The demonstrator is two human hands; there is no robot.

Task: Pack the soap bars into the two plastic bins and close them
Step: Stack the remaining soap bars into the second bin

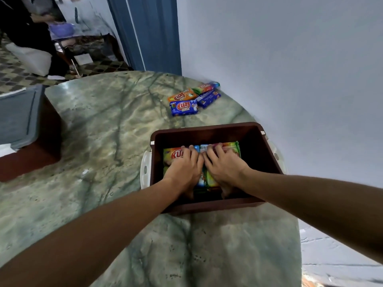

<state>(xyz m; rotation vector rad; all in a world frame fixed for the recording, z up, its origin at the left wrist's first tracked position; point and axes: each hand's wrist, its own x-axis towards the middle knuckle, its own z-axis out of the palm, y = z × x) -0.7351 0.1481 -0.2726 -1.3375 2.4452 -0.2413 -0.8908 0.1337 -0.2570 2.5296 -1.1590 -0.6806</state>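
Two bare forearms reaching in from the near edge, across a green marble table [116, 125], down into an open brown plastic bin [255, 129] on the right side of the table. Left hand [183, 165] and right hand [224, 165] side by side, nearly touching, laid palm down on packed soap bars [173, 155]. Fingers curled over the far edge of the top layer, close together, thumbs tucked down at the near side, gripping or pressing the wrapped bars into place; whether lifting or only squeezing, impossible to say. White latch handles [145, 168] hanging loose on the bin's left and right sides, no lid on it.

Beyond the bin, near the white wall, a small loose pile of soap bars left out: a blue KUAT bar [183, 108] nearest, an orange bar [182, 95] just behind it, a second blue bar [208, 99] to the right, a green-and-red bar [204, 88] farthest. At the far left, a second brown bin with a grey lid [17, 112] resting on top, apparently closed.

Judged from this: one bin seemingly done, the open bin partly filled, with room along the far and right walls. Remaining: settle this layer, bring over the loose bars, find and fit the lid, snap both latches.
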